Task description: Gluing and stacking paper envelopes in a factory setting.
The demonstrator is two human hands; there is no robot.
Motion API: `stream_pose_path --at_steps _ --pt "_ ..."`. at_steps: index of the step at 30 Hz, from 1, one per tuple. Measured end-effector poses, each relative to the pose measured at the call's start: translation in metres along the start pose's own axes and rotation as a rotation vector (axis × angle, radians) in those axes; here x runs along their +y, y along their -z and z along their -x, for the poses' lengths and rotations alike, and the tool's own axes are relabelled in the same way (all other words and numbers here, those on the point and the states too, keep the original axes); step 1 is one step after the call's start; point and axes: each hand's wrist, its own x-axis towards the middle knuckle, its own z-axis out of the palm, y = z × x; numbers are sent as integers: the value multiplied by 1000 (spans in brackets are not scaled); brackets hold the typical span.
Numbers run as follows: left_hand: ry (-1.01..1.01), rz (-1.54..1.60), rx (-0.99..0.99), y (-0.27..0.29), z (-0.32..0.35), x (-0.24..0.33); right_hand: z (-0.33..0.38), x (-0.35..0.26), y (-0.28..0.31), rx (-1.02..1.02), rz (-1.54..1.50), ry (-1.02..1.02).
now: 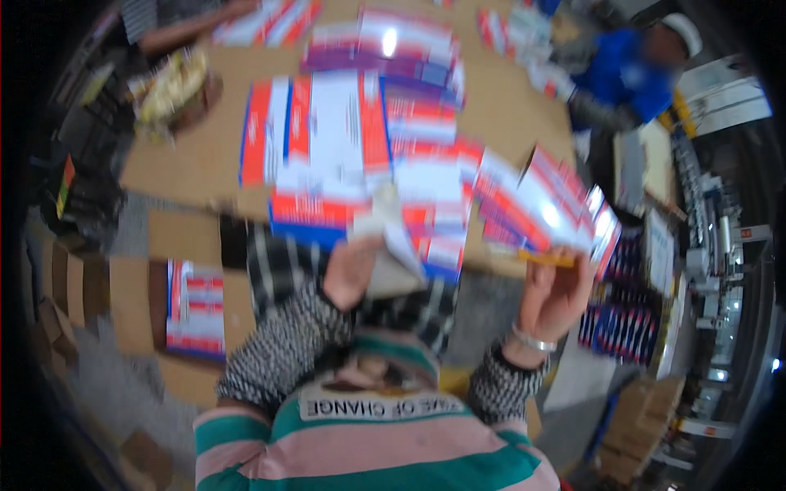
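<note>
— Striped cloth in pink, green and white (368, 446) fills the bottom of the view, nearest of all, with a white label strip across it; checked black-and-white sleeves run up from it to both hands.

— And the hands?

— Left hand (350, 272) is closed round a pale folded sheet or flattened carton (391, 237), gripped at its lower edge; the sheet stands up over the near edge of the table. Right hand (557, 295) is curled shut on a fanned bundle of flat cartons (544, 209), red, white and blue, held from below; a yellow-orange band (547, 259) crosses the bundle just above the fingers; a silver bracelet (534, 340) sits on that wrist.

— How do the two lie to each other?

— The pale sheet is left of the bundle, near it but apart; the picture is blurred, so I think it is one folded piece, though I cannot be sure.

— What else carries colour?

— On the brown table (196, 164) lie flat printed cartons in rows (327, 139), white middles with red bands and blue edges; a further stack with purple edging (385, 45) lies behind them; one more stack (195, 309) rests low at the left on cardboard; dark blue and red packs (618, 315) stand at the right below the bundle. A person in blue with a white cap (630, 69) stands at the far right corner of the table.
</note>
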Motion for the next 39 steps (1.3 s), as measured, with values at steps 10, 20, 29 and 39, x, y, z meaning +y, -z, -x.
stream_pose_path --at_steps 10,20,29,39 --pt "235 -832 116 -51 -12 35 51 36 13 -168 404 -73" --pt "211 -810 137 -60 -7 35 64 41 12 -279 536 -119" --pt "178 -907 158 -59 -11 34 63 32 13 -434 702 -160" --pt "71 -974 138 -60 -13 35 59 32 6 -494 704 -155"
